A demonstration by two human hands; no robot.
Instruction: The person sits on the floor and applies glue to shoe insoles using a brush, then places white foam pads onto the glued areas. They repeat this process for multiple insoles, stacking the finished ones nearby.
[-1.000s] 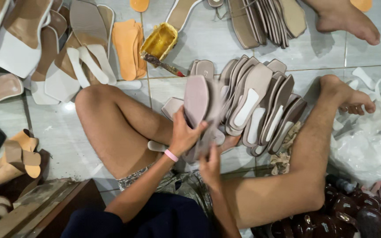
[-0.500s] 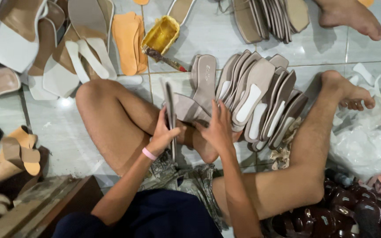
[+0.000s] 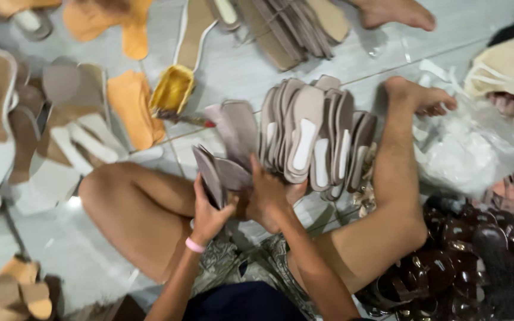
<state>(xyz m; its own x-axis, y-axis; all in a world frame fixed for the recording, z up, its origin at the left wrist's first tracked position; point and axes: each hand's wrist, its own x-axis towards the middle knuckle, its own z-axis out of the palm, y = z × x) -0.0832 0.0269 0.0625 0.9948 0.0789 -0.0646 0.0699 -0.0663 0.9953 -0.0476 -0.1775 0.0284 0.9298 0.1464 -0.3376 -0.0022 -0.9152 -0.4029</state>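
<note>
Seated on a tiled floor (image 3: pixel 233 71), legs spread so the work sits between the knees. Left hand (image 3: pixel 209 211), pink band at the wrist, fingers (image 3: pixel 200 189) curled shut around a taupe insole (image 3: pixel 208 175), held on edge and tilted up, likely so its face can be seen and met by the other hand. Right hand (image 3: pixel 269 199) clasped over a second, matching insole (image 3: pixel 233 173) just beside the first, the two touching at the lower ends; exact finger spread on this side too blurred to tell. Directly beyond the hands, a fanned row of grey soles (image 3: pixel 316 134) standing on edge, leaning on one another, within easy reach. Yellow glue pot (image 3: pixel 172 89) with a brush farther out on the left. White strapped sandals (image 3: pixel 66 148) lying flat at far left. Clear plastic bags (image 3: pixel 471 148) by the right foot (image 3: pixel 417 98). Dark brown sandals (image 3: pixel 471 249) heaped at lower right.
</note>
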